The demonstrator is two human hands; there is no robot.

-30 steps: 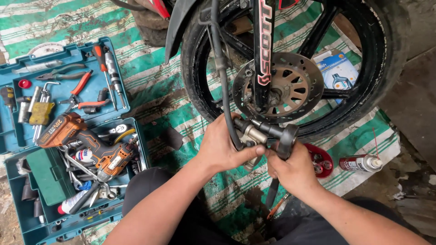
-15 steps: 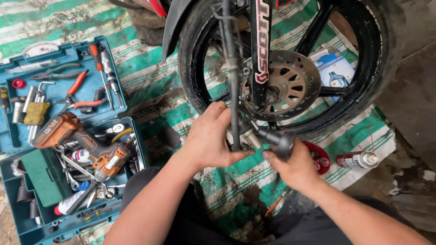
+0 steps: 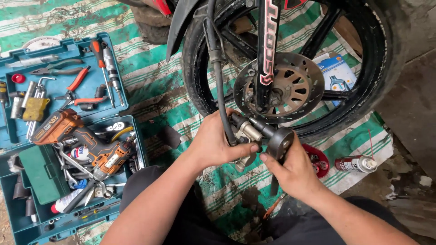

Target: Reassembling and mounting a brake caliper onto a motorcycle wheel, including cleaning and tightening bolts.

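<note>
Head view: both hands hold a brake caliper (image 3: 247, 136) just below the brake disc (image 3: 284, 86) of a motorcycle wheel (image 3: 363, 90). The left hand (image 3: 213, 143) is closed around the caliper body and its black hose (image 3: 218, 86); the right hand (image 3: 293, 170) grips a dark round tool (image 3: 279, 140) set against the caliper. The caliper hangs free of the disc, so it looks dismounted, with refitting left. An open toolbox (image 3: 136, 149) lies to the left on a striped mat (image 3: 154, 77), a spray can (image 3: 356, 163) to the right.
</note>
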